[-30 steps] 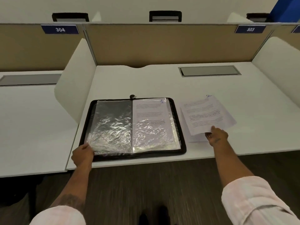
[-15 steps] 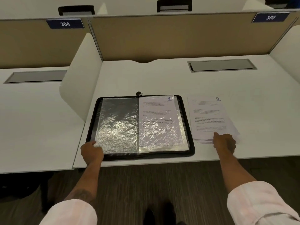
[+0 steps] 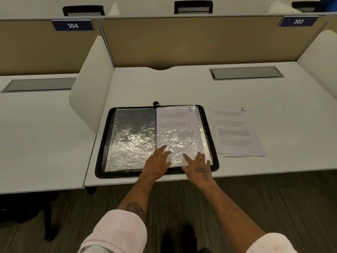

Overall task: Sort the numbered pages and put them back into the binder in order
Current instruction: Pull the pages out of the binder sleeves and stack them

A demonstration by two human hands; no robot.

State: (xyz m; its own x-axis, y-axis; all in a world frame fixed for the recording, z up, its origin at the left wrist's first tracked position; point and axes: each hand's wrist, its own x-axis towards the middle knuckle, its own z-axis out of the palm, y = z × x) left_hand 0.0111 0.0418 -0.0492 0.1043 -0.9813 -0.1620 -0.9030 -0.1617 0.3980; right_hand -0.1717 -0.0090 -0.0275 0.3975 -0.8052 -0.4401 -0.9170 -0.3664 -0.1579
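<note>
Loose pages are lying near the right hand, off to its right. It and the left hand are resting, fingers straight and spread, on page 1 in the binder.

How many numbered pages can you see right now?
2. Page 1 is in the binder's right sleeve; page 2 tops the stack beside it. More may lie hidden underneath.

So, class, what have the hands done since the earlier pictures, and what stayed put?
The left hand left the binder's near-left corner, the right hand let go of the page 2 stack; both rest on the page 1 sleeve. The binder and stack stayed.
</note>
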